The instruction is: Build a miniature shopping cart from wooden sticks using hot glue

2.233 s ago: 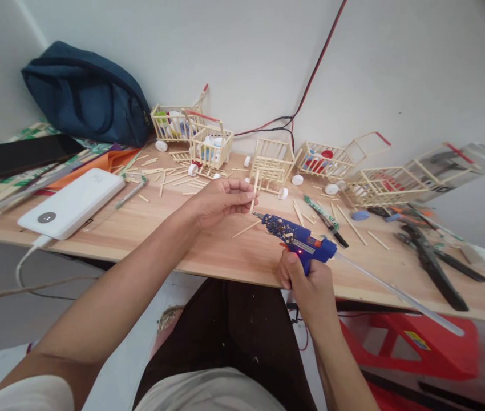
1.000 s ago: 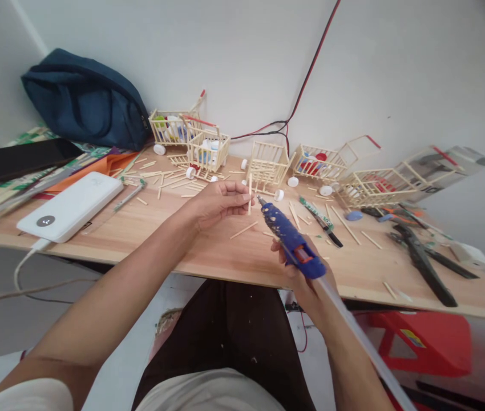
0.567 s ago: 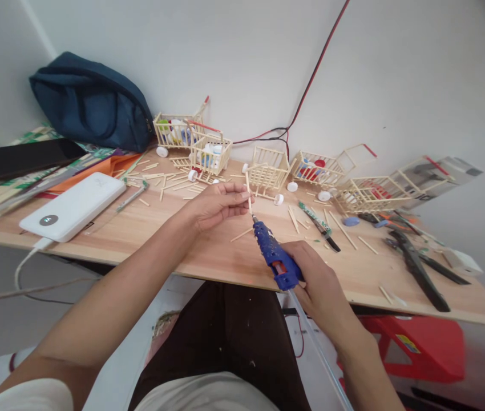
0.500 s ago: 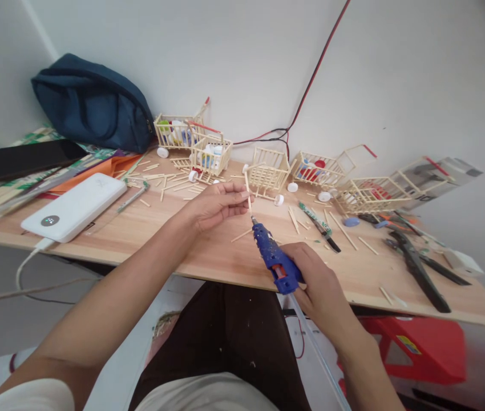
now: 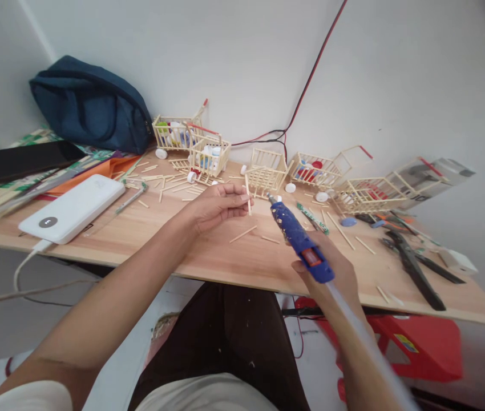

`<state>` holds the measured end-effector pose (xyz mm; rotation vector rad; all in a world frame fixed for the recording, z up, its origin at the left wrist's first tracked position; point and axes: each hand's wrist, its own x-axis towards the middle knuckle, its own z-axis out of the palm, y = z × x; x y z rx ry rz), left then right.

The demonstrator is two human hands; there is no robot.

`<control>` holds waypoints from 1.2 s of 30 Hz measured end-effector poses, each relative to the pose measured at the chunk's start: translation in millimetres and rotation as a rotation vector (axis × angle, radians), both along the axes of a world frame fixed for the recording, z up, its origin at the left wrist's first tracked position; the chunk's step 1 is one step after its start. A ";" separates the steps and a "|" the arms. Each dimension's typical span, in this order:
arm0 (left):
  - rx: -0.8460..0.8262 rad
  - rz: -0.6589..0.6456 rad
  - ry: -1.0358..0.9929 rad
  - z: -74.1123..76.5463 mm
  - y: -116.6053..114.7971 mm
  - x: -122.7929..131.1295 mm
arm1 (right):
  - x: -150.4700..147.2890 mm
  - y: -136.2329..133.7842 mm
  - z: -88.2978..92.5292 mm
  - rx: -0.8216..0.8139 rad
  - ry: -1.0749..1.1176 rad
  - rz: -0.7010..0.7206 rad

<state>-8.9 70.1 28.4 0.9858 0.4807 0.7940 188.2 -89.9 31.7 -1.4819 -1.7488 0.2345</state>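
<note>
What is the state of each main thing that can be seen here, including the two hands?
Left hand, closed, pinching a wooden stick.
Wooden stick, gripped, both ends free.
Right hand, closed around the glue gun.
Glue gun, held, nozzle apart from the stick.
Blue bag, upright, closure unclear.
Cart nearest the bag, loaded with coloured items.
White power bank, lying flat, cable plugged in.
Phone, lying flat, screen dark.

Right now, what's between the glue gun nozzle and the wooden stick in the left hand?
Open gap in the head view: glue gun nozzle and wooden stick stand apart.
</note>
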 end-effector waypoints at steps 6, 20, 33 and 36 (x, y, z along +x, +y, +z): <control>0.009 -0.019 0.001 1.1 -0.9 -0.6 | -8.0 -6.9 -9.0 -0.221 0.352 0.048; 0.001 -0.026 -0.001 0.6 0.4 -0.9 | -19.2 -4.6 -15.0 -0.291 0.607 0.016; 0.000 -0.045 0.002 1.5 -1.2 -1.7 | -21.8 -6.0 -11.4 -0.193 0.638 -0.024; 0.011 -0.079 0.022 2.0 -2.0 -2.3 | -18.0 -6.7 -7.1 -0.172 0.639 -0.029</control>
